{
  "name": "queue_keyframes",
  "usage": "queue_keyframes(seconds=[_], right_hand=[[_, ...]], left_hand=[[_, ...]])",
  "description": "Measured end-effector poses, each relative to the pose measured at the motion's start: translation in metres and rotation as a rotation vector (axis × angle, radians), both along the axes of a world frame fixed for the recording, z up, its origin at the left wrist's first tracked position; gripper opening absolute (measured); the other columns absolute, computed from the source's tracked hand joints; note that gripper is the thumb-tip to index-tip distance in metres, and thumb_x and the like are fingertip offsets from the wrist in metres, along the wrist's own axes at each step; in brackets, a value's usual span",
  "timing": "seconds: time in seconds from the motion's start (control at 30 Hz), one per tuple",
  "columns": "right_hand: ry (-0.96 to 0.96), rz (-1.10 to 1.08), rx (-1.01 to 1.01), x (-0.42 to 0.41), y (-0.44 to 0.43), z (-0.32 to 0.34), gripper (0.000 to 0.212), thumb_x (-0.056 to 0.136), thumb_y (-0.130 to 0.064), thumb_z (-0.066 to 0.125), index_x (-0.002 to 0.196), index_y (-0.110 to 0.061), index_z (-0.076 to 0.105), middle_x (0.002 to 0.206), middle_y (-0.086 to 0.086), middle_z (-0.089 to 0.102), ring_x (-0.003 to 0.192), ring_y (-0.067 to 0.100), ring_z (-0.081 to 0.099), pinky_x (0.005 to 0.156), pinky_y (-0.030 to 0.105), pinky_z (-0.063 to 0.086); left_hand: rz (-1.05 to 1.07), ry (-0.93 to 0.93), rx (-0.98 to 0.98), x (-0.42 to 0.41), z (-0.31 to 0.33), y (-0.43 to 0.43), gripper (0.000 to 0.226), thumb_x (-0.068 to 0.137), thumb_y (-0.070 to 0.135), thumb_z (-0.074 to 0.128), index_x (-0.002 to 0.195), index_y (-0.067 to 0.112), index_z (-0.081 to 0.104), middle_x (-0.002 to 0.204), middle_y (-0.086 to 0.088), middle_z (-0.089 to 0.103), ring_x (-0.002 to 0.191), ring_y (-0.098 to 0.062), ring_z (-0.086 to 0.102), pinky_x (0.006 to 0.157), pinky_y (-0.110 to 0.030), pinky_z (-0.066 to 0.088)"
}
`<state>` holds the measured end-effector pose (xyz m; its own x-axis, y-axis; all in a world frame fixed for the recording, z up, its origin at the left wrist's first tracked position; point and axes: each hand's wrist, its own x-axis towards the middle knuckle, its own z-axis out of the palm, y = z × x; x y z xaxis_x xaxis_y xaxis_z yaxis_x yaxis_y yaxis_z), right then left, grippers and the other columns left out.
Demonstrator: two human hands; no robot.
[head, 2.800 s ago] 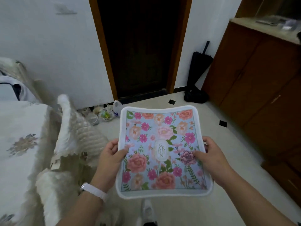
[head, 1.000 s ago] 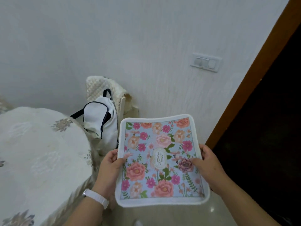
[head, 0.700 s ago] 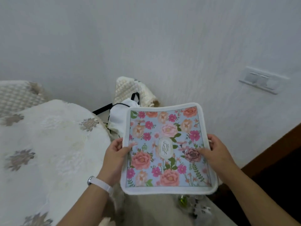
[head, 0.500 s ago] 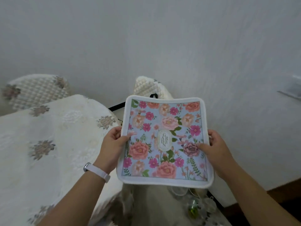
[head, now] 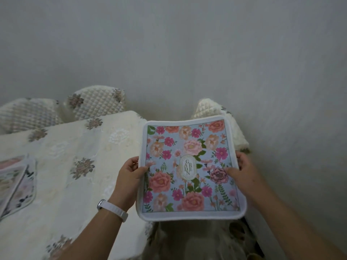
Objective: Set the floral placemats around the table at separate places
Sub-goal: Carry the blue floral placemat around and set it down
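Worktop (head: 62, 166) fills the left and lower-left of the frame, draped in a cream textured cloth with raised white blossoms and muted brown-pink embroidered flowers. Quilted, waffle-pattern cream chair backs (head: 95, 103) stand at the upper left behind it, and another quilted chair back (head: 208, 107) peeks out behind the held mat at centre right. Plain pale wall (head: 187, 53) takes the whole upper half. Floral placemat (head: 191, 167) sits centre-right of the frame, held up in the air, off the right edge of the worktop and not touching it: roughly square, soft fabric, rounded corners, thick white piped border, light blue field with pink, peach and magenta roses, green leaves, and a small oval label in the middle reading GARDEN in stacked letters. It bows slightly, edges curving. A second placemat (head: 15, 186) lies flat on the worktop at the far left edge of the frame, only partly visible and blurred, white-edged, paler print. Left hand (head: 129, 171) pinches the held mat's left border, thumb on top, fingers curled underneath, forearm rising from the lower left with a white wristband (head: 112, 208). Right hand (head: 242, 171) clasps the right border, thumb lying on the printed face near a purple rose, forearm coming in from the lower right.
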<state>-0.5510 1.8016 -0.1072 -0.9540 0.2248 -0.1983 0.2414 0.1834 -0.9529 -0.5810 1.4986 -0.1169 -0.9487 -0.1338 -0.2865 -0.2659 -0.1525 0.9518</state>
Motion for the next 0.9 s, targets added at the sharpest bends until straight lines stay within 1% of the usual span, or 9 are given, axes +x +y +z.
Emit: queue_keyframes(seconds=[0.1,0.23,0.3,0.4,0.57,0.63,0.73,0.8,0.9], right_hand=[[0.009,0.065,0.009,-0.037,0.019,-0.002,0.028,0.090,-0.007,0.065,0.098,-0.032,0.054,0.094,0.003,0.072,0.067,0.018,0.075,0.054,0.034,0.060],[0.012,0.187,0.036,-0.081,0.031,-0.004,0.029,0.090,-0.008,0.066,0.107,-0.028,0.054,0.092,-0.002,0.072,0.066,0.010,0.074,0.050,0.024,0.057],[0.001,0.243,0.038,-0.099,0.028,-0.008,0.031,0.090,-0.008,0.066,0.112,-0.025,0.053,0.094,-0.003,0.071,0.067,0.009,0.073,0.052,0.024,0.056],[-0.013,0.328,0.041,-0.120,0.018,-0.018,0.029,0.090,-0.007,0.065,0.112,-0.022,0.054,0.096,-0.001,0.071,0.070,0.011,0.074,0.057,0.028,0.058],[-0.082,0.422,0.034,-0.155,-0.005,-0.039,0.030,0.090,-0.003,0.063,0.112,-0.021,0.056,0.097,0.003,0.072,0.074,0.013,0.074,0.058,0.029,0.059],[-0.094,0.450,0.050,-0.170,-0.015,-0.045,0.030,0.090,-0.004,0.063,0.111,-0.025,0.055,0.098,0.002,0.072,0.074,0.012,0.074,0.057,0.027,0.059],[-0.106,0.493,0.076,-0.193,-0.032,-0.050,0.029,0.091,-0.006,0.063,0.104,-0.031,0.054,0.097,0.000,0.071,0.073,0.011,0.074,0.056,0.024,0.057],[-0.119,0.509,0.108,-0.210,-0.043,-0.052,0.029,0.091,-0.007,0.062,0.107,-0.030,0.055,0.098,-0.001,0.072,0.074,0.010,0.073,0.057,0.024,0.057],[-0.128,0.527,0.155,-0.238,-0.060,-0.051,0.029,0.091,-0.008,0.063,0.107,-0.032,0.056,0.099,-0.002,0.071,0.081,0.013,0.072,0.064,0.030,0.059]], left_hand=[[0.067,0.009,-0.011,-0.015,0.000,0.018,0.022,0.088,0.004,0.066,0.107,0.005,0.057,0.098,-0.017,0.074,0.085,-0.038,0.072,0.073,-0.051,0.058],[0.170,0.004,-0.016,-0.026,-0.002,0.030,0.024,0.086,0.005,0.069,0.107,0.007,0.058,0.095,-0.015,0.075,0.084,-0.039,0.072,0.075,-0.055,0.058],[0.229,-0.022,-0.026,-0.027,-0.006,0.028,0.025,0.086,0.007,0.069,0.107,0.007,0.057,0.096,-0.017,0.074,0.084,-0.041,0.072,0.076,-0.057,0.057],[0.295,-0.061,-0.030,-0.028,-0.014,0.020,0.026,0.085,0.007,0.070,0.106,0.007,0.057,0.096,-0.020,0.074,0.083,-0.042,0.071,0.075,-0.059,0.057],[0.378,-0.126,-0.014,-0.035,-0.038,0.005,0.027,0.082,0.009,0.074,0.103,0.010,0.056,0.095,-0.019,0.074,0.083,-0.041,0.072,0.075,-0.056,0.058],[0.408,-0.147,0.006,-0.041,-0.048,-0.002,0.026,0.081,0.009,0.075,0.100,0.011,0.057,0.094,-0.019,0.075,0.083,-0.041,0.072,0.073,-0.052,0.058],[0.430,-0.168,0.027,-0.056,-0.061,-0.014,0.027,0.082,0.009,0.074,0.103,0.009,0.056,0.093,-0.019,0.075,0.082,-0.041,0.072,0.069,-0.049,0.059],[0.434,-0.175,0.033,-0.069,-0.067,-0.023,0.029,0.083,0.010,0.074,0.106,0.007,0.056,0.094,-0.019,0.075,0.082,-0.041,0.072,0.072,-0.053,0.059],[0.446,-0.168,0.049,-0.090,-0.074,-0.037,0.032,0.084,0.010,0.073,0.110,0.006,0.055,0.094,-0.019,0.075,0.082,-0.041,0.072,0.075,-0.056,0.058]])
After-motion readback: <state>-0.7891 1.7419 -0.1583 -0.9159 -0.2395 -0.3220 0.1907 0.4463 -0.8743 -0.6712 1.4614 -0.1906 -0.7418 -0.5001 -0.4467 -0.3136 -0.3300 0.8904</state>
